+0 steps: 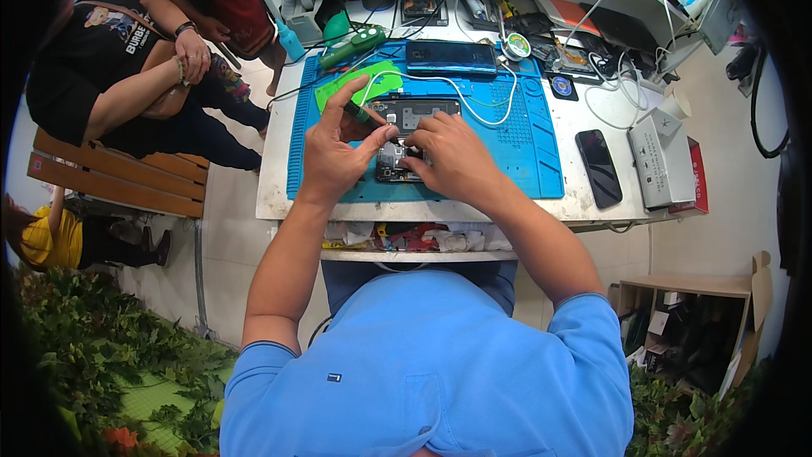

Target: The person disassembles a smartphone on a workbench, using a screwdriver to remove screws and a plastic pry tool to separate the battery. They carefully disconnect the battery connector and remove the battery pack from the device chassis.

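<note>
An opened phone [393, 173] lies on the blue work mat [529, 161], its inner boards and dark frame showing. My left hand [334, 156] is at its left side, index finger raised and thumb reaching over the phone. A slim green-and-black screwdriver [359, 112] sits in that hand, its tip hidden near the thumb. My right hand [452, 156] bends over the phone's right half, thumb and fingers drawn together at the boards. Whatever lies between those fingertips is too small to make out.
Behind the phone lie a green sheet [376, 85], a white cable [461, 89], a blue-black phone [451, 59] and a solder spool [515, 46]. A black phone [598, 167] and white box [660, 161] stand rightward. An open drawer [414, 239] sits below; people are at left.
</note>
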`<action>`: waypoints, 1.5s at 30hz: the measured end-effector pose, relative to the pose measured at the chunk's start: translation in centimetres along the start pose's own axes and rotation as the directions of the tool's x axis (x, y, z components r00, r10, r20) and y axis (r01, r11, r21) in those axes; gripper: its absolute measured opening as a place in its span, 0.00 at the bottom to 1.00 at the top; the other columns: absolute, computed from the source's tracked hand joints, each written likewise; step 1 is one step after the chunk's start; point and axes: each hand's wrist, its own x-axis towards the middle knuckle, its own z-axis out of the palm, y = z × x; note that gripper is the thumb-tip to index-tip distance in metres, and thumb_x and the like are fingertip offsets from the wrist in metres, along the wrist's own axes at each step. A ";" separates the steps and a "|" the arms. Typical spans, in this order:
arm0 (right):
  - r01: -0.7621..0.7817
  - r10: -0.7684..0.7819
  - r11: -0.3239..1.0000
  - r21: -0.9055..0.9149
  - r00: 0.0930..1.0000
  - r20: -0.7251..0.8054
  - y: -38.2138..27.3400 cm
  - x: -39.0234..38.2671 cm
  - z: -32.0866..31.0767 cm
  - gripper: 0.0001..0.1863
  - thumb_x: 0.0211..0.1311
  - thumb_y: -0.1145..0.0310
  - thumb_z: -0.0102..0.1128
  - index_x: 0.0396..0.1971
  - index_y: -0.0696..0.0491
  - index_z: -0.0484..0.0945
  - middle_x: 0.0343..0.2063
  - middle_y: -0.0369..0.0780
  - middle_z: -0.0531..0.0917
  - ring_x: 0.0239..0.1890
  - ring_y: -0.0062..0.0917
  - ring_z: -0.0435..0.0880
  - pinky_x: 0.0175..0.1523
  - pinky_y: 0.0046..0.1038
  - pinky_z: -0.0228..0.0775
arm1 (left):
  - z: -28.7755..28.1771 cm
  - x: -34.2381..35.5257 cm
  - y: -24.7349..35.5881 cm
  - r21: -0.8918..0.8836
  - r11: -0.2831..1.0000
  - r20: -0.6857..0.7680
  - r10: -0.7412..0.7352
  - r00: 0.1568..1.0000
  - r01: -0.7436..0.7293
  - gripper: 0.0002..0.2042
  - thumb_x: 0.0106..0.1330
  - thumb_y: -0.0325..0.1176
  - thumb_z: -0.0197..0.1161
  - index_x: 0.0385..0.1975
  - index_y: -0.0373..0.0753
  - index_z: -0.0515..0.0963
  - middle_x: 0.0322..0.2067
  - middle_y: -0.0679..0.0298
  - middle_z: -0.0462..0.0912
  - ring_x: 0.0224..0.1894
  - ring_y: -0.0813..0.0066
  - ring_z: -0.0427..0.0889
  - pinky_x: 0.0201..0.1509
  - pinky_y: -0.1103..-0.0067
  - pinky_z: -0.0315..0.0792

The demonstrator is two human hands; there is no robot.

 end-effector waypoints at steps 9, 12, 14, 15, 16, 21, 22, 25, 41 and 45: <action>-0.087 0.081 0.994 -0.068 0.994 -0.074 4.2 2.1 -0.2 0.03 0.62 0.71 0.75 0.34 0.54 0.90 0.37 0.41 0.88 0.47 0.40 0.85 0.57 0.43 0.76 | -0.9 0.5 -0.2 0.074 0.996 -0.102 0.053 0.993 -0.046 0.39 0.67 0.21 0.81 0.78 0.40 0.69 0.42 0.61 0.93 0.43 0.78 0.94 0.50 0.79 0.88; -0.086 0.083 0.983 -0.160 0.996 -0.022 5.6 2.4 -0.2 0.06 0.65 0.71 0.71 0.37 0.54 0.92 0.39 0.42 0.89 0.49 0.41 0.85 0.57 0.44 0.75 | -1.0 0.6 -0.1 0.094 0.995 -0.054 0.032 0.998 -0.026 0.40 0.68 0.22 0.81 0.79 0.39 0.68 0.42 0.61 0.93 0.43 0.78 0.93 0.51 0.80 0.86; -0.088 0.084 0.976 -0.198 0.996 -0.025 6.1 2.3 0.2 0.07 0.65 0.70 0.70 0.39 0.54 0.92 0.41 0.42 0.89 0.50 0.41 0.85 0.57 0.43 0.74 | -0.7 0.8 -0.4 0.080 0.996 -0.029 0.037 0.999 -0.034 0.40 0.68 0.22 0.81 0.79 0.41 0.69 0.42 0.62 0.93 0.43 0.79 0.93 0.50 0.80 0.87; -0.092 0.084 0.974 -0.209 0.995 -0.049 5.9 2.2 0.3 0.07 0.66 0.70 0.69 0.39 0.54 0.92 0.42 0.42 0.89 0.50 0.40 0.85 0.57 0.43 0.74 | -0.5 0.9 -0.6 0.087 0.996 -0.011 0.038 0.999 -0.037 0.40 0.68 0.22 0.81 0.79 0.41 0.69 0.42 0.62 0.93 0.43 0.79 0.93 0.50 0.80 0.87; -0.097 0.083 0.971 -0.220 0.994 -0.073 5.6 2.1 0.3 0.08 0.67 0.69 0.69 0.40 0.54 0.92 0.42 0.42 0.89 0.51 0.40 0.85 0.57 0.43 0.74 | -0.3 1.0 -0.8 0.093 0.995 0.007 0.039 0.999 -0.040 0.40 0.67 0.22 0.81 0.79 0.42 0.69 0.43 0.62 0.93 0.42 0.79 0.93 0.49 0.80 0.87; 0.001 0.007 0.978 -0.209 0.999 0.037 1.6 0.0 -1.9 0.11 0.69 0.67 0.72 0.47 0.53 0.92 0.38 0.40 0.86 0.48 0.37 0.83 0.55 0.39 0.72 | 0.3 1.2 -0.9 0.162 0.986 0.067 0.034 0.997 -0.045 0.39 0.67 0.21 0.81 0.78 0.44 0.71 0.45 0.62 0.92 0.41 0.78 0.93 0.47 0.80 0.88; 0.006 0.006 0.983 -0.186 0.998 0.063 1.0 -0.6 -2.0 0.10 0.68 0.67 0.73 0.46 0.54 0.92 0.38 0.40 0.86 0.47 0.37 0.83 0.54 0.39 0.71 | 0.4 1.3 -1.0 0.165 0.985 0.072 0.040 0.997 -0.052 0.39 0.67 0.21 0.81 0.78 0.44 0.71 0.44 0.61 0.92 0.41 0.78 0.93 0.47 0.80 0.88; 0.038 -0.020 0.984 -0.174 0.994 0.106 0.2 -2.0 -1.7 0.10 0.68 0.66 0.74 0.44 0.54 0.91 0.36 0.39 0.84 0.45 0.36 0.82 0.52 0.40 0.70 | 0.6 1.3 -0.9 0.190 0.980 0.071 0.050 0.996 -0.062 0.38 0.67 0.21 0.81 0.77 0.43 0.71 0.43 0.61 0.93 0.41 0.79 0.93 0.46 0.79 0.87; 0.009 0.004 0.976 -0.219 0.998 0.060 -1.2 -3.7 -0.8 0.09 0.71 0.67 0.67 0.40 0.58 0.89 0.37 0.42 0.85 0.46 0.37 0.82 0.54 0.40 0.69 | 0.9 2.8 0.5 0.128 0.986 0.297 0.061 0.953 -0.102 0.31 0.72 0.18 0.73 0.73 0.48 0.76 0.45 0.63 0.91 0.46 0.75 0.92 0.53 0.74 0.86; 0.013 0.002 0.972 -0.235 0.998 0.063 -2.2 -4.2 -1.1 0.11 0.72 0.67 0.66 0.42 0.60 0.88 0.38 0.44 0.85 0.46 0.38 0.81 0.55 0.41 0.69 | 1.0 3.2 0.0 0.093 0.995 0.261 0.000 0.965 -0.025 0.28 0.72 0.18 0.73 0.70 0.48 0.77 0.43 0.64 0.91 0.43 0.78 0.92 0.52 0.76 0.85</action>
